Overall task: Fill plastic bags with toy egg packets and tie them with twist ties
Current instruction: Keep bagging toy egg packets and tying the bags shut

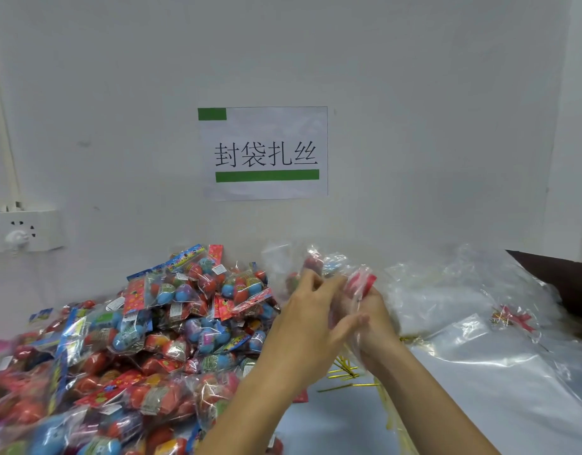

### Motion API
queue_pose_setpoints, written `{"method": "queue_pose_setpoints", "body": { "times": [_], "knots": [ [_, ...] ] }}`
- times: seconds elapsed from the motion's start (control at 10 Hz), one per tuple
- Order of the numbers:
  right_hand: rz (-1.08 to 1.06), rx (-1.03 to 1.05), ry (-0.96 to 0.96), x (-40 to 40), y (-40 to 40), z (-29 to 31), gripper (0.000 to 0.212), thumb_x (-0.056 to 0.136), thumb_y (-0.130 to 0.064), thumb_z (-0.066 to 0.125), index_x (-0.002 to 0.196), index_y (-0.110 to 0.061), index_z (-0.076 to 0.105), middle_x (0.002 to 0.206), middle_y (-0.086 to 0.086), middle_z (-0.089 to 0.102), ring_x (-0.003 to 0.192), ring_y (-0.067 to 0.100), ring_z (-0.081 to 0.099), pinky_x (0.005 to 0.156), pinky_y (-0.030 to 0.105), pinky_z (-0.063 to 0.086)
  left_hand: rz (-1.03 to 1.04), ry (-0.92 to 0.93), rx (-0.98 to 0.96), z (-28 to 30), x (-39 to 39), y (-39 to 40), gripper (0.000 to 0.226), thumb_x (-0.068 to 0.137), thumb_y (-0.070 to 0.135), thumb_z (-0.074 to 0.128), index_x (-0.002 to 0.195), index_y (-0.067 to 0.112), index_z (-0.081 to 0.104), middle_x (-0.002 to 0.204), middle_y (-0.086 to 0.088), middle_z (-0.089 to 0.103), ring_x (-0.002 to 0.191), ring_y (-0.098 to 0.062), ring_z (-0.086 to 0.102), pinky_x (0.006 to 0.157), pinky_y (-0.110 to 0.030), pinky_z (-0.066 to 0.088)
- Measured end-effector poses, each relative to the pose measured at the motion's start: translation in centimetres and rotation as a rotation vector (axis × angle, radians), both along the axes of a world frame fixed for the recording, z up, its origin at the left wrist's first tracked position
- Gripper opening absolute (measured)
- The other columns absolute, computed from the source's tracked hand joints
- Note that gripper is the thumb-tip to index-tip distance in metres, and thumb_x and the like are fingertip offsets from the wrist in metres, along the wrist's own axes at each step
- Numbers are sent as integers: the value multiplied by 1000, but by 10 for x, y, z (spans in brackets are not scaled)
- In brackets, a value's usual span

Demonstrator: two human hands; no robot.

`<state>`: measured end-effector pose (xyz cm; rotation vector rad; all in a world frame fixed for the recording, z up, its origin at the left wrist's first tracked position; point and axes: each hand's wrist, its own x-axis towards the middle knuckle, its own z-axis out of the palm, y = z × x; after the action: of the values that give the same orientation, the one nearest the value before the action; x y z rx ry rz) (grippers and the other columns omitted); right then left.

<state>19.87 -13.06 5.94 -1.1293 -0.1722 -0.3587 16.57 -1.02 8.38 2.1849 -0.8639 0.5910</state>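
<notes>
Your left hand [311, 310] and right hand [370, 318] both pinch a crinkly clear bag [340, 274] (egg packets [171, 323] heaped along the table's left edge).

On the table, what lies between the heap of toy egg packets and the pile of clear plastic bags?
Head view: loose gold twist ties on the table, partly hidden under the forearms of both hands.
</notes>
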Motion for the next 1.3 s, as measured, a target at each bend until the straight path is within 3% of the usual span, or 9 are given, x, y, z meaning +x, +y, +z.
{"method": "queue_pose_setpoints", "body": {
  "times": [0.3,0.4,0.5,0.6,0.7,0.8,1.0,1.2,1.3],
  "knots": [
    [-110,-135,201,1,-7,-14,21,100,9,45,106,-8,55,94,2,58,79,13,59,55,11,50,-213,-225,-103,6,-10,-7,16,85,-5,66,84,6,78,87,-2,64,79,-3,54,69,-6,35],
    [-45,-23,262,-4,-16,-15,35,101,13,33,82,-12,49,85,3,51,65,7,57,46,10,46,-311,-220,-23,6,-16,-12,13,87,-2,66,87,4,78,85,4,64,76,1,52,71,-5,35],
    [25,-83,185,-9,-18,-3,8,98,-5,52,98,-7,59,91,9,63,76,16,63,65,24,56,-320,-174,-116,8,-16,-8,13,92,14,66,89,7,77,81,7,64,74,3,54,68,-8,37],
    [-106,-259,193,-6,-24,3,30,91,-17,73,111,4,66,89,16,71,75,28,69,68,39,58,-213,19,-366,10,-8,-1,24,95,31,54,98,17,74,88,7,69,85,-8,63,68,-19,49],
    [-93,-233,236,-14,-29,9,30,84,-16,80,94,11,71,77,18,72,65,30,70,53,30,54,185,100,-442,2,13,13,26,97,28,57,123,26,54,123,7,56,115,-13,54,88,-18,44],
    [-32,-306,222,-16,-36,12,21,85,-19,79,96,-2,77,92,18,77,83,33,75,61,32,57,188,498,-520,-7,29,31,79,88,57,62,153,24,31,152,1,40,139,-22,41,112,-45,39],
    [-69,-521,302,-15,-41,14,13,79,-18,82,79,-7,74,75,17,74,65,27,67,55,33,50,160,508,-666,-11,42,48,6,88,19,75,91,15,72,93,-4,74,89,-24,68,86,-47,56],
    [-150,-553,304,-16,-41,18,21,81,-27,80,93,-9,76,76,14,76,67,26,72,53,29,49,185,612,-703,-6,45,46,39,94,29,62,125,16,42,111,-7,63,98,-24,65,84,-44,56],
    [-161,-546,320,-16,-43,20,23,81,-28,81,85,-6,77,72,12,75,60,22,68,49,28,47,394,313,-553,-8,40,45,59,97,31,60,146,19,29,138,-1,48,124,-22,47,98,-36,42]
  ]
}}
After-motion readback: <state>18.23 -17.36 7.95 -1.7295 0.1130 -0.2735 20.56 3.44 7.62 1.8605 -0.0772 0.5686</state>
